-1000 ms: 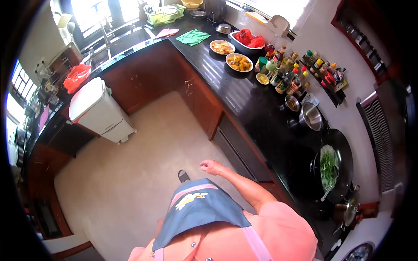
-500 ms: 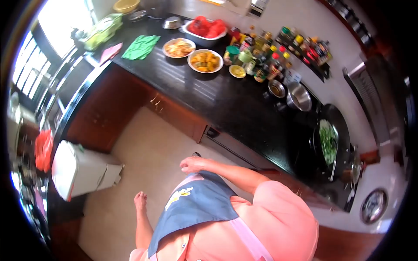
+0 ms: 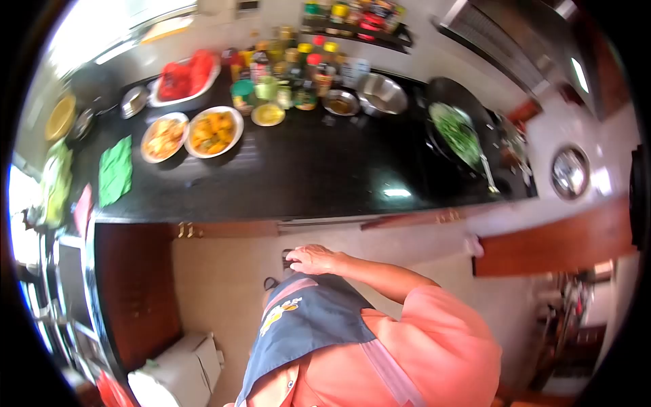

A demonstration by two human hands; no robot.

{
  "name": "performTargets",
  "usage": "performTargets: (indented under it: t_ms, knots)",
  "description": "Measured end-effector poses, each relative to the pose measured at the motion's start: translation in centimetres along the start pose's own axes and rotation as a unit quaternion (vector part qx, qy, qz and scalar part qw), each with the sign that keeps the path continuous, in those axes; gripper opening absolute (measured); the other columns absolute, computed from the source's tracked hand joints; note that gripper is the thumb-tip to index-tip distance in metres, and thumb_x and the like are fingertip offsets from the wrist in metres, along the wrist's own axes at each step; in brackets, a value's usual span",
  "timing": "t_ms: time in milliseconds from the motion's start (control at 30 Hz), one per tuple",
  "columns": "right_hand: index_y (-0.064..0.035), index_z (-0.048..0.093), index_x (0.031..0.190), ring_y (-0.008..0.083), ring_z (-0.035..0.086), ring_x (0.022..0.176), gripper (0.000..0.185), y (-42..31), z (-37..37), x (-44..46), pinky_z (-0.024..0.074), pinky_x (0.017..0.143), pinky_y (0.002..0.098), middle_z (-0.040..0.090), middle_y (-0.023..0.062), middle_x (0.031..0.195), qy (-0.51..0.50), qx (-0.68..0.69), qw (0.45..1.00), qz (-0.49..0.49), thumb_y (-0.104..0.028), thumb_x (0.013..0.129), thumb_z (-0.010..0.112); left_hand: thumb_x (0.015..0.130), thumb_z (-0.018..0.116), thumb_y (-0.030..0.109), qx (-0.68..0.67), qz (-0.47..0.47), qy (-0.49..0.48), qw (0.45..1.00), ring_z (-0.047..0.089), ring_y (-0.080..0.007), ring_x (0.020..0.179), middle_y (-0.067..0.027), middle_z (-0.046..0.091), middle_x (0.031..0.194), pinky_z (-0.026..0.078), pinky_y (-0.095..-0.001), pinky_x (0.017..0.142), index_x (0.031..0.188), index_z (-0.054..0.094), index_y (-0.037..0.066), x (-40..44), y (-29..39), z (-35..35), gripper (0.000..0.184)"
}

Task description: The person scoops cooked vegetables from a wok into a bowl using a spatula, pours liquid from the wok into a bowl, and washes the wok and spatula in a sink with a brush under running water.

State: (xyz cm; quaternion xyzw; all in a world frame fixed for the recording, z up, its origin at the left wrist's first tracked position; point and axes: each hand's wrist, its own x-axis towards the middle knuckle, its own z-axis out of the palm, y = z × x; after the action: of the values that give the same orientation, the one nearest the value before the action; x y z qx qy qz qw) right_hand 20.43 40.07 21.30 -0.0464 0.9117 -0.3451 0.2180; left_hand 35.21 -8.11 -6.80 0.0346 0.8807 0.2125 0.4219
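I see the right hand (image 3: 313, 258) before the apron (image 3: 313, 308), apparently empty, fingers loosely bent; I cannot tell their spacing. Left hand: out of view. The wok (image 3: 476, 110) stands at the counter's (image 3: 298, 169) right; its ladle (image 3: 485, 168) overhangs the rim, so a snagged handle could spill greens (image 3: 451, 130).

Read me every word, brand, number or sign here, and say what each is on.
No text can be read.
Dark-blue apron with yellow print: white marks, too blurred.
Upright bottles with red and yellow caps: labels too small, blurred.
Jars on the black wall rack: likewise.
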Motion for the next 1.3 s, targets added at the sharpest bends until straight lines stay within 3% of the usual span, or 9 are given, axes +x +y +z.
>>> performTargets:
  t_ms: [133, 233, 333, 433, 567, 700, 867, 1000, 1300]
  knots:
    - [-0.0044, 0.065, 0.117, 0.0374, 0.063, 0.103, 0.034, 1.0, -6.2, -9.0, 0.0508, 0.088, 0.0460, 0.065, 0.0197, 0.109, 0.213, 0.018, 0.974, 0.081, -0.028, 0.093, 0.060, 0.086, 0.057, 0.023, 0.273, 0.219, 0.019, 0.936, 0.069, -0.0288, 0.080, -0.0105, 0.070, 0.083, 0.055, -0.0440, 0.064, 0.080, 0.069, 0.010, 5.7, 0.3, -3.1, 0.019]
    - [-0.0044, 0.065, 0.111, 0.0303, 0.065, 0.092, 0.028, 2.7, -13.8, -17.2, 0.0535, 0.079, 0.0386, 0.065, 0.0154, 0.104, 0.487, -0.049, 0.861, 0.140, -0.016, 0.087, 0.070, 0.087, 0.058, 0.025, 0.267, 0.363, 0.018, 0.893, 0.070, -0.0289, 0.088, -0.0101, 0.071, 0.083, 0.057, -0.0429, 0.072, 0.079, 0.071, 0.012, 8.1, 2.7, -6.2, 0.020]
    - [-0.0049, 0.064, 0.109, 0.0350, 0.062, 0.095, 0.022, 5.2, -22.5, -27.1, 0.0506, 0.082, 0.0427, 0.064, 0.0156, 0.102, 0.644, -0.207, 0.709, 0.197, -0.017, 0.091, 0.064, 0.087, 0.058, 0.025, 0.181, 0.293, -0.047, 0.938, 0.070, -0.0280, 0.087, -0.0101, 0.071, 0.084, 0.057, -0.0417, 0.072, 0.081, 0.072, 0.013, 10.2, 7.1, -6.7, 0.020]
    - [-0.0068, 0.063, 0.117, 0.0365, 0.063, 0.091, 0.029, 12.2, -27.4, -35.7, 0.0504, 0.079, 0.0456, 0.065, 0.0164, 0.102, 0.634, -0.343, 0.628, 0.292, -0.026, 0.095, 0.061, 0.088, 0.058, 0.025, 0.111, 0.215, -0.082, 0.967, 0.070, -0.0270, 0.087, -0.0100, 0.071, 0.084, 0.057, -0.0406, 0.073, 0.083, 0.073, 0.013, 12.0, 11.5, -4.7, 0.020]
    - [-0.0062, 0.051, 0.132, 0.0407, 0.065, 0.092, 0.047, 20.5, -30.3, -39.6, 0.0539, 0.076, 0.0502, 0.065, 0.0235, 0.100, 0.466, -0.259, 0.675, 0.510, -0.030, 0.093, 0.063, 0.088, 0.057, 0.024, 0.056, 0.205, -0.083, 0.974, 0.070, -0.0258, 0.087, -0.0100, 0.071, 0.085, 0.057, -0.0390, 0.073, 0.085, 0.074, 0.013, 12.6, 17.2, -1.2, 0.020]
    - [-0.0030, 0.043, 0.141, 0.0410, 0.065, 0.102, 0.052, 28.4, -31.8, -40.8, 0.0541, 0.086, 0.0485, 0.063, 0.0273, 0.114, 0.330, -0.199, 0.749, 0.539, -0.011, 0.091, 0.055, 0.089, 0.059, 0.021, -0.065, 0.146, -0.076, 0.984, 0.068, -0.0207, 0.084, -0.0082, 0.072, 0.086, 0.055, -0.0350, 0.073, 0.092, 0.074, 0.007, 11.2, 25.7, 0.2, 0.022]
    - [-0.0007, 0.055, 0.126, 0.0362, 0.070, 0.094, 0.036, 31.1, -33.1, -40.7, 0.0571, 0.078, 0.0448, 0.070, 0.0224, 0.099, 0.298, -0.313, 0.689, 0.582, -0.019, 0.095, 0.052, 0.087, 0.063, 0.021, -0.152, 0.087, -0.071, 0.982, 0.066, -0.0167, 0.084, -0.0066, 0.073, 0.090, 0.053, -0.0320, 0.078, 0.107, 0.073, 0.000, 5.6, 42.6, -1.5, 0.030]
    - [-0.0059, 0.064, 0.095, 0.0328, 0.073, 0.081, 0.029, 33.3, -36.4, -42.2, 0.0581, 0.069, 0.0454, 0.072, 0.0176, 0.090, 0.346, -0.325, 0.685, 0.553, -0.032, 0.098, 0.053, 0.087, 0.067, 0.022, -0.151, 0.156, -0.100, 0.971, 0.066, -0.0162, 0.091, -0.0079, 0.073, 0.097, 0.052, -0.0314, 0.085, 0.114, 0.070, 0.000, 4.2, 52.1, -2.8, 0.036]
    - [-0.0087, 0.062, 0.108, 0.0444, 0.066, 0.076, 0.023, 25.8, -38.0, -46.9, 0.0527, 0.068, 0.0558, 0.068, 0.0221, 0.076, 0.439, -0.287, 0.748, 0.408, -0.026, 0.098, 0.052, 0.091, 0.071, 0.030, -0.269, 0.230, -0.153, 0.923, 0.064, -0.0116, 0.095, -0.0072, 0.071, 0.104, 0.050, -0.0258, 0.084, 0.122, 0.064, -0.001, 6.3, 70.2, -9.8, 0.044]
